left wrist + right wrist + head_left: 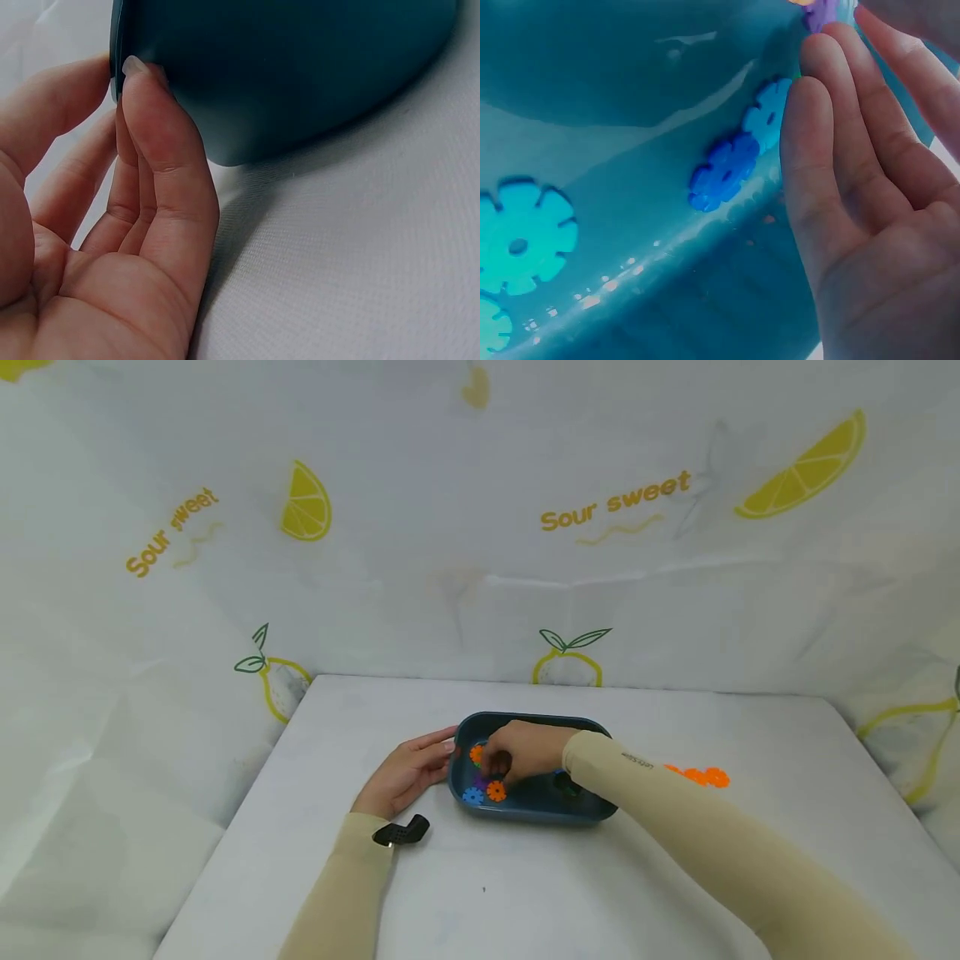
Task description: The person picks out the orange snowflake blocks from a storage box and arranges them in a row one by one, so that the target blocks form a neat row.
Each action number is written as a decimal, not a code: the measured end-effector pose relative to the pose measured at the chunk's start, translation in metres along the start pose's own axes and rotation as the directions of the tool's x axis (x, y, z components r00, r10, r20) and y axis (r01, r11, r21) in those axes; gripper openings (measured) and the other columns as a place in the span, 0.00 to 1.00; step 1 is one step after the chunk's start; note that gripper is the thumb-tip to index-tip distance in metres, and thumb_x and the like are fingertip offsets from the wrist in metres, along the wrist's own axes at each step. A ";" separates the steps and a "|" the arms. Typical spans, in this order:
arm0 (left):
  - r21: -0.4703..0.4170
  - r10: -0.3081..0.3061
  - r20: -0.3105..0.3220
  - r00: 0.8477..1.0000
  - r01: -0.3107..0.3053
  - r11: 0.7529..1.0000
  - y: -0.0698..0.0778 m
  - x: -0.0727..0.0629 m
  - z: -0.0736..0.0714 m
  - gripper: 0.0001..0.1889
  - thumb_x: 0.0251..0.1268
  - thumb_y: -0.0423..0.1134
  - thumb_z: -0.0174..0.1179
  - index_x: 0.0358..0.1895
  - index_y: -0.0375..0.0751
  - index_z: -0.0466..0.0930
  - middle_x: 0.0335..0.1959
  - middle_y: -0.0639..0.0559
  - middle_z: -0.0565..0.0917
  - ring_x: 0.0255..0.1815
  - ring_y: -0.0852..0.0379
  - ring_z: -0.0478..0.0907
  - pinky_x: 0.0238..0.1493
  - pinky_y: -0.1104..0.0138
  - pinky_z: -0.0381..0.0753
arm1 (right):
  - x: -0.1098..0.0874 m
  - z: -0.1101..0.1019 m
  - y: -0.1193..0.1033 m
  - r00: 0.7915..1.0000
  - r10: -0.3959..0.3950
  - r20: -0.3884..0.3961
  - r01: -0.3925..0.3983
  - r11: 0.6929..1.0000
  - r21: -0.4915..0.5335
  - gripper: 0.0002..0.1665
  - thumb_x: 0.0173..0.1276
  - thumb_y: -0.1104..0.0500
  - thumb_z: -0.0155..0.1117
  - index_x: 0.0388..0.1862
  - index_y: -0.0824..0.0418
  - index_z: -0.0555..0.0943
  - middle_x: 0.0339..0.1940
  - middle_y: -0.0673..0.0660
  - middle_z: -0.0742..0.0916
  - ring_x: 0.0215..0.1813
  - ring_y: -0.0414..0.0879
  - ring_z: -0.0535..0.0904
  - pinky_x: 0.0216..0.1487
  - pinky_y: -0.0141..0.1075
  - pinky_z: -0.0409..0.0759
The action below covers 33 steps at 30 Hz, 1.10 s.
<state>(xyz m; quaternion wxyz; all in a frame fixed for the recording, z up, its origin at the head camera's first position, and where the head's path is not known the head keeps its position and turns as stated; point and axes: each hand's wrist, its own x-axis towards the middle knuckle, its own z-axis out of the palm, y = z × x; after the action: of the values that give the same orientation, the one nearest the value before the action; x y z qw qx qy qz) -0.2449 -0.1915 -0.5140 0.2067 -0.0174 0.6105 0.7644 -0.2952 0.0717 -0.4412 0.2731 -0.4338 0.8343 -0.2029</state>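
A dark teal oblong basin (pixel 534 814) stands on the table with several notched plastic discs in it. At its left end my left hand (pixel 405 777) holds the rim, thumb and fingers on either side of the wall (pixel 300 75). My right hand (pixel 531 747) reaches down inside, fingers bent toward the discs at the left. Near its fingertips lie an orange disc (pixel 497 791), a light blue disc (pixel 472 796) and a purple disc (pixel 821 16). The right thumb tip is hidden, so whether it pinches a disc is unclear. A dark blue disc (pixel 714 182) and a turquoise disc (pixel 525 221) lie farther off.
Several orange discs (pixel 717 777) lie on the white table (pixel 480 902) right of the basin, partly behind the right sleeve (pixel 675 810). A black device (pixel 401 832) is strapped to the left wrist. A lemon-printed white sheet (pixel 420 527) hangs behind the table.
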 end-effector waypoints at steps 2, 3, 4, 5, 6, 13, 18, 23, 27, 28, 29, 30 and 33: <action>0.001 0.001 0.009 1.000 -0.001 1.000 0.000 0.001 0.001 0.26 0.82 0.41 0.64 0.78 0.44 0.76 0.71 0.45 0.83 0.58 0.57 0.85 0.60 0.65 0.87 | -0.001 0.002 0.000 1.000 0.007 0.000 -0.007 1.000 -0.003 0.15 0.67 0.61 0.81 0.50 0.47 0.91 0.44 0.42 0.90 0.46 0.37 0.83 0.54 0.32 0.85; -0.002 0.002 0.006 1.000 -0.002 1.000 0.000 0.000 0.001 0.26 0.82 0.40 0.63 0.78 0.44 0.76 0.70 0.45 0.83 0.57 0.57 0.85 0.59 0.66 0.87 | -0.001 0.003 0.000 1.000 0.005 0.002 -0.005 1.000 -0.003 0.15 0.68 0.61 0.81 0.50 0.47 0.91 0.44 0.42 0.89 0.46 0.37 0.83 0.54 0.32 0.85; -0.001 0.002 0.006 1.000 -0.002 1.000 0.000 0.000 0.002 0.26 0.82 0.40 0.63 0.78 0.44 0.76 0.70 0.45 0.84 0.57 0.57 0.85 0.59 0.66 0.87 | -0.002 0.004 0.000 1.000 0.003 0.004 -0.003 1.000 0.000 0.15 0.68 0.62 0.81 0.50 0.47 0.91 0.44 0.42 0.89 0.46 0.37 0.83 0.54 0.32 0.85; -0.002 0.001 0.004 1.000 -0.001 1.000 0.001 -0.001 0.002 0.26 0.82 0.39 0.63 0.78 0.44 0.76 0.70 0.45 0.84 0.57 0.57 0.85 0.58 0.66 0.87 | -0.002 0.006 0.001 1.000 -0.001 0.005 0.001 1.000 -0.001 0.14 0.68 0.62 0.81 0.49 0.47 0.91 0.44 0.42 0.89 0.46 0.37 0.83 0.54 0.32 0.85; -0.003 0.002 0.003 1.000 -0.002 1.000 0.001 -0.001 0.002 0.25 0.82 0.39 0.63 0.78 0.44 0.76 0.69 0.45 0.84 0.57 0.57 0.85 0.58 0.66 0.87 | -0.001 0.007 0.002 1.000 -0.005 0.007 0.005 1.000 -0.005 0.14 0.67 0.62 0.81 0.49 0.47 0.91 0.44 0.42 0.89 0.45 0.37 0.83 0.53 0.32 0.85; -0.017 -0.007 -0.006 1.000 0.007 1.000 0.000 -0.002 0.003 0.26 0.81 0.40 0.64 0.77 0.44 0.76 0.70 0.45 0.84 0.57 0.58 0.85 0.58 0.66 0.88 | 0.005 0.014 0.006 0.999 -0.036 0.014 0.036 0.998 -0.053 0.16 0.65 0.61 0.83 0.46 0.44 0.90 0.41 0.40 0.87 0.44 0.35 0.81 0.51 0.30 0.84; -0.014 0.008 -0.009 1.000 -0.008 1.000 -0.001 0.001 0.002 0.25 0.81 0.39 0.64 0.77 0.44 0.77 0.70 0.45 0.84 0.55 0.58 0.86 0.57 0.66 0.88 | 0.007 0.014 0.007 0.999 -0.043 0.007 0.044 0.996 -0.079 0.17 0.63 0.61 0.84 0.45 0.43 0.89 0.42 0.40 0.86 0.44 0.35 0.81 0.51 0.30 0.84; -0.005 0.014 0.000 1.000 -0.014 1.000 -0.002 0.007 0.007 0.25 0.81 0.40 0.64 0.76 0.44 0.78 0.69 0.44 0.84 0.55 0.57 0.86 0.56 0.66 0.88 | 0.000 0.013 0.009 0.999 -0.030 -0.013 0.029 0.996 -0.082 0.16 0.63 0.59 0.85 0.43 0.43 0.88 0.41 0.40 0.86 0.43 0.36 0.81 0.51 0.30 0.83; 0.013 0.006 0.010 1.000 -0.006 1.000 -0.002 0.007 0.010 0.26 0.81 0.41 0.65 0.77 0.45 0.77 0.71 0.43 0.83 0.59 0.55 0.85 0.59 0.65 0.88 | -0.002 0.013 0.007 1.000 -0.001 -0.011 0.000 0.996 -0.085 0.15 0.64 0.59 0.84 0.44 0.44 0.88 0.41 0.40 0.86 0.43 0.36 0.80 0.50 0.31 0.83; 0.018 0.004 0.012 1.000 -0.004 1.000 -0.001 0.007 0.009 0.26 0.81 0.42 0.65 0.77 0.46 0.77 0.72 0.43 0.83 0.60 0.55 0.85 0.59 0.65 0.87 | -0.003 0.013 0.006 1.000 0.010 -0.009 -0.011 0.996 -0.089 0.15 0.64 0.59 0.84 0.44 0.44 0.88 0.40 0.40 0.86 0.43 0.36 0.80 0.50 0.31 0.83; 0.023 0.002 0.015 1.000 -0.003 1.000 -0.001 0.006 0.009 0.26 0.81 0.43 0.65 0.77 0.46 0.77 0.72 0.44 0.82 0.61 0.55 0.85 0.60 0.65 0.87 | -0.002 0.013 0.005 1.000 0.018 -0.008 -0.018 0.996 -0.092 0.15 0.64 0.59 0.83 0.45 0.44 0.88 0.40 0.40 0.86 0.42 0.37 0.80 0.50 0.31 0.83; 0.026 0.001 0.015 1.000 -0.001 1.000 -0.001 0.004 0.008 0.26 0.81 0.43 0.65 0.77 0.47 0.77 0.73 0.44 0.82 0.61 0.55 0.84 0.60 0.65 0.87 | -0.001 0.013 0.003 1.000 0.023 -0.008 -0.023 0.995 -0.099 0.15 0.64 0.60 0.83 0.45 0.44 0.88 0.40 0.40 0.86 0.42 0.37 0.80 0.49 0.30 0.83; 0.020 -0.007 -0.013 1.000 0.007 1.000 0.000 -0.002 0.001 0.26 0.81 0.43 0.65 0.77 0.47 0.77 0.72 0.44 0.82 0.59 0.55 0.85 0.60 0.65 0.87 | 0.005 0.013 -0.002 1.000 0.015 -0.012 -0.016 0.994 -0.112 0.16 0.64 0.59 0.83 0.48 0.46 0.89 0.40 0.41 0.87 0.42 0.37 0.80 0.49 0.30 0.83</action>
<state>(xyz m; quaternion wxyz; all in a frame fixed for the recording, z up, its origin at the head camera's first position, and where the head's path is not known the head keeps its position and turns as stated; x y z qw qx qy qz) -0.2428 -0.1906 -0.5130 0.2056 -0.0221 0.6192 0.7575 -0.2878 0.0650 -0.4510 0.2450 -0.4408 0.8493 -0.1561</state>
